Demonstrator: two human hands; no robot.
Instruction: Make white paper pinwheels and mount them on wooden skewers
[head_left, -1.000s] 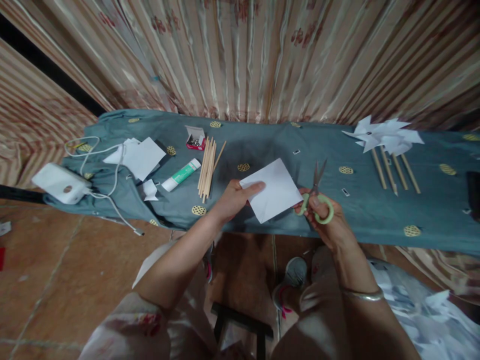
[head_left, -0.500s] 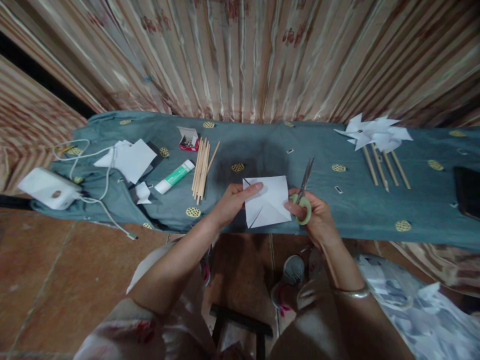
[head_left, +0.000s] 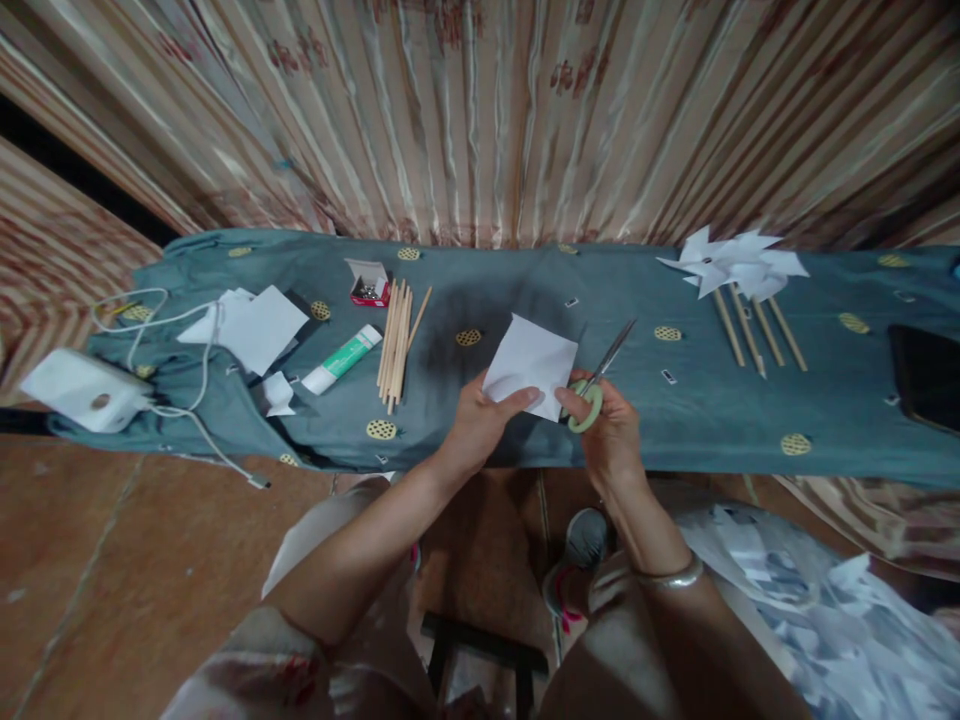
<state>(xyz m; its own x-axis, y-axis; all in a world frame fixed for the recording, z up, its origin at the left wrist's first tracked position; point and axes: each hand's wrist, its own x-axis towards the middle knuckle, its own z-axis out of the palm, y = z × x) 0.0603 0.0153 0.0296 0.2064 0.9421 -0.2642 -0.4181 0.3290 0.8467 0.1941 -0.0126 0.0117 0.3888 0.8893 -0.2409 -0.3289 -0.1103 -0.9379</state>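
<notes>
A white square of paper [head_left: 531, 362] is held tilted over the front of the cloth-covered table. My left hand [head_left: 481, 422] pinches its lower left edge, thumb on top. At the lower right corner, the thumb of my right hand [head_left: 609, 425] presses by the paper. That same hand has scissors [head_left: 587, 405] with pale green handles looped on it, their blades pointing up and to the right, away from the sheet. The fingers beneath the paper are hidden.
Left of the paper lie wooden sticks [head_left: 393, 345], a glue tube [head_left: 342, 360], a small red box [head_left: 369, 285], paper sheets [head_left: 276, 328] and a white charger [head_left: 86, 390] with cables. Paper pinwheels [head_left: 739, 262] lie at right, near a black phone-like object [head_left: 926, 375]. A bag of paper pieces [head_left: 825, 600] stands below.
Both hands have turned the paper, so its corner now points up and the slits seen before no longer show clearly. My right hand, with the scissors, has shifted slightly left.
</notes>
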